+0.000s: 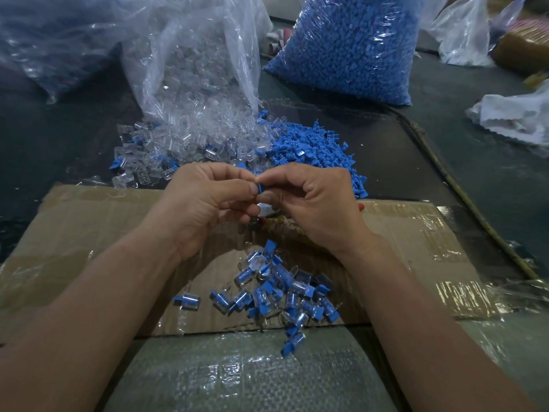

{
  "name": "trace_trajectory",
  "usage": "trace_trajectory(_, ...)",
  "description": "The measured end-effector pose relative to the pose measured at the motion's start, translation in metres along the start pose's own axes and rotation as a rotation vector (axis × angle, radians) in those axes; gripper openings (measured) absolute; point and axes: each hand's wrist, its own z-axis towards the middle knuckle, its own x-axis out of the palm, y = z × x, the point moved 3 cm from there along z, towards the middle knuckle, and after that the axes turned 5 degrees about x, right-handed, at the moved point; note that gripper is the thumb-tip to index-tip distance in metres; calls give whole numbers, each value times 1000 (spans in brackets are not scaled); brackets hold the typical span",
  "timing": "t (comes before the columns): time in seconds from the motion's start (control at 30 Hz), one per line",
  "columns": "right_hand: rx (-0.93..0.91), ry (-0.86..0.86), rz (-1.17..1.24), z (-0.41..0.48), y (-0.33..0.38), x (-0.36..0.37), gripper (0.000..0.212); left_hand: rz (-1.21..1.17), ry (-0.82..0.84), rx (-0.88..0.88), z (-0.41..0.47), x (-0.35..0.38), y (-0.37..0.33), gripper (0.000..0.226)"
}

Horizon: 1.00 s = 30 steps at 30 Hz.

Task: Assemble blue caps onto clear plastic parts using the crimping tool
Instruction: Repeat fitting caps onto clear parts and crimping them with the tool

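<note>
both hands meet above a flattened cardboard sheet [89, 227]. the left hand [208, 203] and the right hand [315, 203] each have thumb and forefinger curled in and pinching the same small blue cap [260, 188], fingertips nearly touching across it. a clear part [265, 208] shows just under the cap, between the thumbs; whether the two are joined cannot be told. the other fingers of both hands are folded loosely toward the palms.

just beyond the hands lies a loose heap of clear parts [184, 144], spilling from an open see-through bag [193, 55], and touching its right side is a heap of blue caps [312, 150]. behind that stands a full bag of blue caps [350, 46]. on the cardboard, nearer the person and between the forearms, sits a scatter of finished pieces [282, 289], clear with blue caps on. a small red tip [361, 207] pokes out beside the right hand; what it belongs to is hidden.
</note>
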Motion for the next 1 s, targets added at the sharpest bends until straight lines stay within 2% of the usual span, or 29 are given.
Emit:
trace_trajectory(0.27,27,28,-24,0,-1,0,22,37,28,11,1,0,2,10)
trace_trajectory(0.4,307,118,-100,4,-13,-10,32,6,-20,35,3,-3,2,14)
trace_trajectory(0.47,411,205,-223,4,-23,-22,37,-36,-61,40,4,-5,1,15)
trace_trajectory(0.6,564,468,-309,-1,-34,-37,57,-43,-91,64,7,-9,1,15)
trace_trajectory(0.7,552,671,-397,-6,-34,-34,72,-29,-87,78,8,-11,1,14)
trace_trajectory(0.8,533,712,-493,-7,-36,-30,83,-23,-82,81,9,-12,2,14)
trace_trajectory(0.9,502,663,-528,-4,-31,-27,74,-20,-81,93,10,-13,3,14)
trace_trajectory(1.0,447,596,-561,-2,-27,-28,54,-27,-86,104,11,-15,4,13)
